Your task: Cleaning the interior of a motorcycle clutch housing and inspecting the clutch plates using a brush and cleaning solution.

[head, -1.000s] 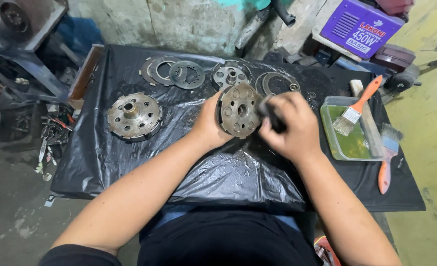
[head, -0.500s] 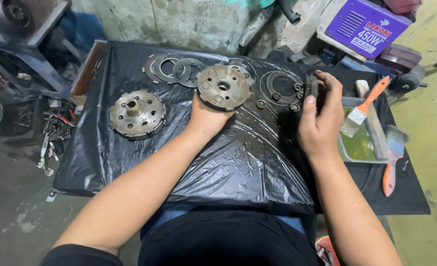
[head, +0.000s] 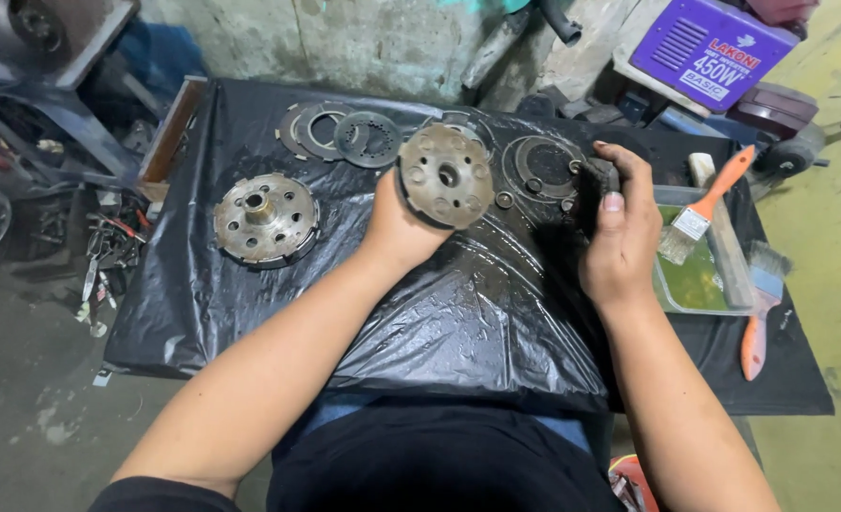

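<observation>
A black plastic sheet (head: 458,322) is covering the low work table, wet and shining in the middle, and the person is sitting at its near edge with both forearms reaching over it. At the far right a purple box-shaped machine (head: 714,47) is standing behind the table. On the sheet's right side a shallow clear tray (head: 691,284) of greenish liquid is sitting, with an orange-handled paintbrush (head: 710,204) lying across it and a second orange-handled brush (head: 760,313) lying just beside its right rim.

On the left of the sheet a round clutch hub (head: 265,218) with a ring of holes is lying flat, well apart from both hands. Along the far edge, thin clutch plates (head: 340,135) are lying flat in a loose overlapping row, and another ringed plate (head: 544,169) is lying between the two hands.

The left hand (head: 400,232) is grasping a round metal pressure plate (head: 446,175) by its lower-left rim, holding it tilted up off the sheet, its holed face turned toward the camera. The right hand (head: 620,232) is curling its fingers (head: 613,201) around a small dark object (head: 599,180) at the sheet's right centre; what that object is cannot be told.
</observation>
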